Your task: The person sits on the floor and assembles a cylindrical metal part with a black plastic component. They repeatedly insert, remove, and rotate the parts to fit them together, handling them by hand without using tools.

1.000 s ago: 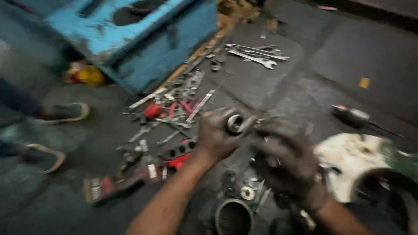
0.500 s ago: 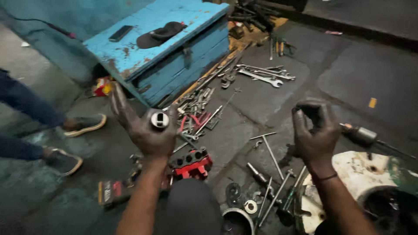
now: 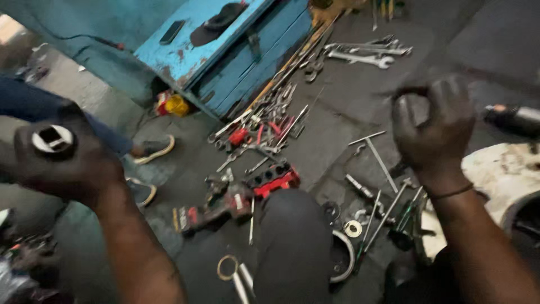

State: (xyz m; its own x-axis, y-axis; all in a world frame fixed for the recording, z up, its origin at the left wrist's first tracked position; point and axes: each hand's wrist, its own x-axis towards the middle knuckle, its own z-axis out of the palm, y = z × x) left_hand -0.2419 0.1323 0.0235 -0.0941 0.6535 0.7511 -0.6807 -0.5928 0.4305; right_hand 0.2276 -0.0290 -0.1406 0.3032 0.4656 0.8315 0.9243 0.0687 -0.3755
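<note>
While the left hand (image 3: 62, 160) is raised at the left edge of view, it is closed around a metal socket (image 3: 52, 139), square drive opening facing the camera. Right hand (image 3: 436, 126) is up and well apart, fingers curled; contents indeterminate. Loose wrenches (image 3: 360, 53) and blue toolbox (image 3: 225, 50) lie on the floor below.

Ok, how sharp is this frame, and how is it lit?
Head view: right hand and the dark thing in its grip are motion-blurred; left hand softer too, though its socket reads. Floor tools fairly sharp. Dim, uneven light; blue box brightest, lower corners murky.
</note>
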